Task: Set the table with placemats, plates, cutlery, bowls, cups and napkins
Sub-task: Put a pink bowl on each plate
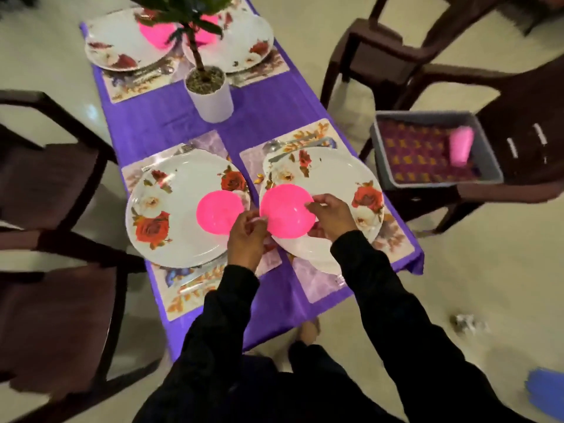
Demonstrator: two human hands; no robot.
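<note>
1. Head view, hidden bits first: your left hand (247,236) covers the near edge of the left pink bowl (217,212) and part of the gap between the two near plates. Fingers are curled and pinching something pale at the rim of the right pink bowl (287,211); can't tell what it is.
2. Your right hand (331,215) pinches the right bowl's rim, thumb and fingers pressed on the edge. Your sleeve hides the near part of the right plate (335,175).
3. Far settings: the plant (195,41) in the white pot (210,94) blocks most of the two far pink bowls (155,33); shapes are blurred.
4. Cutlery (282,146) pokes out from under the right plate's far edge; the rest is hidden. Same for the left plate (180,190).
5. Containers: left bowl sits on the left plate; right bowl is over the right plate, in your grip. Both look empty inside.
6. Grey bin (488,166) on the chair (518,96) to the right holds a pink cup (460,146) and patterned cloth (418,157).
7. Each plate sits on a placemat (317,288) on the purple tablecloth (171,117).
</note>
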